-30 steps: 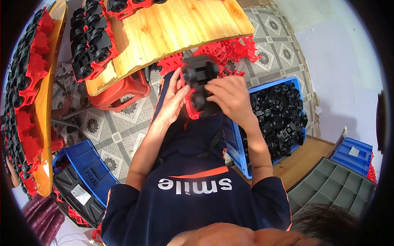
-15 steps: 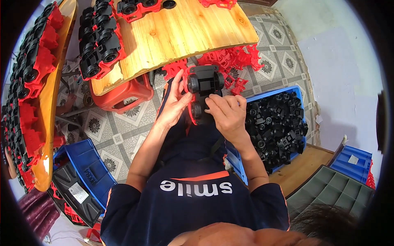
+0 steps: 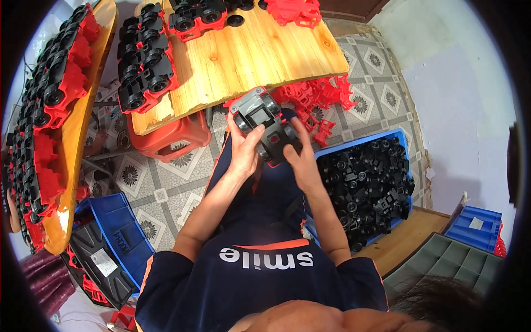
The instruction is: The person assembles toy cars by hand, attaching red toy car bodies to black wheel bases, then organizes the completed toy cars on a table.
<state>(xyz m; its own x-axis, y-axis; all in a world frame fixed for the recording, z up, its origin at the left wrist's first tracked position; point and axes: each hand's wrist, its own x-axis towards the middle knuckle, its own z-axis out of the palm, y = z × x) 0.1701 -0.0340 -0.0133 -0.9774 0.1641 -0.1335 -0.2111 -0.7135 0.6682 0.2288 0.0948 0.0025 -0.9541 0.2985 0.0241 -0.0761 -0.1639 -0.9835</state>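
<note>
Over my lap, a toy car (image 3: 273, 131) is tilted with its black underside and wheels facing up, a little red body showing at its edges. My left hand (image 3: 245, 150) is closed on its left side, the thumb lying across the black chassis. At the right rear wheel, my right hand (image 3: 303, 161) grips the other side between thumb and fingers. The fingertips under the car are hidden. Red plastic car bodies (image 3: 315, 91) lie in a heap just beyond the car. To the right stands a blue crate (image 3: 408, 145) full of black wheeled chassis (image 3: 368, 182).
The wooden table (image 3: 221, 61) ahead bears rows of assembled cars (image 3: 146, 61) and loose red bodies (image 3: 293, 11). Beneath it stands a red stool (image 3: 171, 135). On the left, a wooden board (image 3: 91, 105) carries more cars. A blue bin (image 3: 124, 227) sits lower left.
The car has turned, its far end swinging left and its underside tilting toward me. My right hand has shifted from pressing on the chassis to gripping the car's right side.
</note>
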